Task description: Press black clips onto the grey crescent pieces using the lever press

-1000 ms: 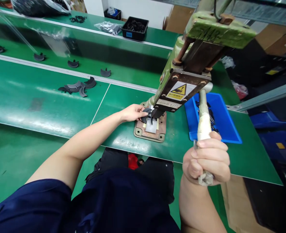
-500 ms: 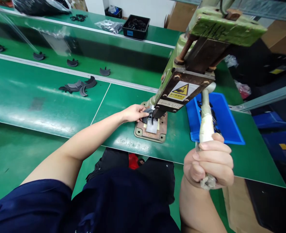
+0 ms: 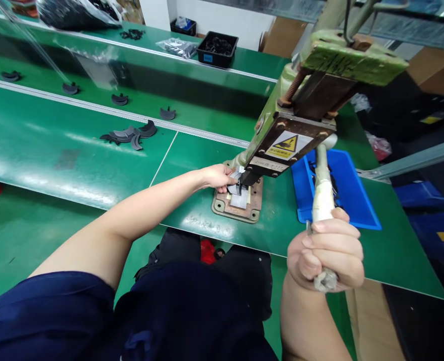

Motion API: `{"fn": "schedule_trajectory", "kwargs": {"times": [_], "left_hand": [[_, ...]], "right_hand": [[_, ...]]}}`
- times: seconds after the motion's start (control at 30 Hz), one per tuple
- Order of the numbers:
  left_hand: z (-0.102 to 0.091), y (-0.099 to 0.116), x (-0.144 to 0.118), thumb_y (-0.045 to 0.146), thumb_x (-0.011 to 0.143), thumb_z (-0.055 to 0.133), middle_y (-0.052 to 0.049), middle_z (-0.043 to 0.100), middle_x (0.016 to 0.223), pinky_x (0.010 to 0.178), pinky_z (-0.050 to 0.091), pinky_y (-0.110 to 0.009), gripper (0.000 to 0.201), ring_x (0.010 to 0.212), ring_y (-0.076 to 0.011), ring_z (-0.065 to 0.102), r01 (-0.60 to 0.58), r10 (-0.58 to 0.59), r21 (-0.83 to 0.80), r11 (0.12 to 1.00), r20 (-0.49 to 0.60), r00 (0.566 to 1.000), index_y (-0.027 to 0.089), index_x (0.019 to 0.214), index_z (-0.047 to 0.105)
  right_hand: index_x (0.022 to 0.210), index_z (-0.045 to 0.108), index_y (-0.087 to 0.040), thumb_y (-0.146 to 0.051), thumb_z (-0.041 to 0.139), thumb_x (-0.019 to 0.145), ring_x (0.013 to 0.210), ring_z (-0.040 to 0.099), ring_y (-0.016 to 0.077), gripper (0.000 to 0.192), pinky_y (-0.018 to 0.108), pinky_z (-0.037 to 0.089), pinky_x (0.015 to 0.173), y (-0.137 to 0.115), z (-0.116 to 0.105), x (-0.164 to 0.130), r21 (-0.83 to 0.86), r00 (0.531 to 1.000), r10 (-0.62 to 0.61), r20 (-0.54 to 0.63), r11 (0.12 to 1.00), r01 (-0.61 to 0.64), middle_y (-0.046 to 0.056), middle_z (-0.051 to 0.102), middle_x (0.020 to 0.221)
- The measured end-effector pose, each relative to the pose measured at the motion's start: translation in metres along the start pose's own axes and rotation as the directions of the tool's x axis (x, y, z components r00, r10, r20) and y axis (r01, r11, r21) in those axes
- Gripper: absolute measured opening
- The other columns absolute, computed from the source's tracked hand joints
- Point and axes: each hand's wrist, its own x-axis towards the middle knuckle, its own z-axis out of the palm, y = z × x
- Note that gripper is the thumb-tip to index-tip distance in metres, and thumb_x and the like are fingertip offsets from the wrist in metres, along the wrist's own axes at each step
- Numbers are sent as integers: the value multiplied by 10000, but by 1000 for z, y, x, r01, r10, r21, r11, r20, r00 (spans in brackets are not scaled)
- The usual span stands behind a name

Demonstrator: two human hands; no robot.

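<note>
Tabletop (image 3: 75,150) of green carries the press (image 3: 304,105), its base plate (image 3: 239,203) beside a blue tray (image 3: 357,200). My right hand (image 3: 329,255) is wrapped tight around the lever (image 3: 321,195). My left hand (image 3: 216,178) pinches a small dark part (image 3: 236,188) under the press head.

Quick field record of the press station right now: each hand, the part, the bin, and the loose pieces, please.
left hand: holds a dark curved part under the press head, on the base plate
right hand: closed around the lever handle
blue bin: right of the press, dark pieces inside
loose parts: small pile on the green table, left of the press
belt pieces: spaced singly along the far lane
black tray: on the far bench
</note>
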Motion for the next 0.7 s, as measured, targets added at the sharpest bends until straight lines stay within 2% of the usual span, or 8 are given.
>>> {"fn": "schedule_trajectory", "kwargs": {"times": [0.07, 0.2, 0.37, 0.5, 0.7], "left_hand": [[0, 1, -1, 361, 787, 944, -14, 654, 541, 482, 514, -213, 316, 476, -134, 638, -4, 4, -8, 1000, 15, 1000, 158, 808, 703], [-7, -1, -11, 395, 819, 925, -47, 728, 705, 536, 563, -211, 338, 578, -136, 696, -61, 66, -76, 995, 68, 996, 147, 904, 713], [-15, -6, -17, 448, 836, 909, -65, 746, 798, 537, 568, -197, 389, 658, -153, 741, -126, 131, -86, 988, 53, 990, 143, 920, 683], [-18, -7, -15, 450, 861, 884, -70, 747, 801, 538, 573, -199, 378, 664, -148, 731, -179, 183, -50, 983, 96, 978, 136, 944, 691], [-14, -8, -13, 401, 898, 848, -60, 732, 783, 515, 575, -211, 317, 644, -156, 725, -204, 202, 31, 978, 65, 977, 138, 1010, 710]], "right_hand": [[606, 464, -243, -372, 707, 870, 743, 655, 151, 382, 506, 599, 1010, -2, -2, 1, -7, 999, 27, 26, 1000, -27, -62, 548, 609], [626, 504, -247, -375, 717, 867, 772, 677, 169, 346, 549, 587, 1034, -6, -8, 3, -32, 990, 68, 120, 997, -65, -60, 612, 655], [635, 507, -238, -366, 726, 871, 786, 677, 160, 347, 534, 576, 1041, -6, -9, 4, -17, 992, 57, 114, 998, -56, -54, 610, 658], [624, 485, -238, -376, 725, 876, 779, 677, 160, 375, 534, 586, 1033, -5, -8, 3, -25, 991, 59, 119, 998, -56, -58, 606, 655], [595, 433, -235, -394, 720, 873, 738, 664, 148, 430, 512, 595, 991, -2, -1, 2, -4, 1000, 7, 29, 1000, -7, -63, 576, 617]]}}
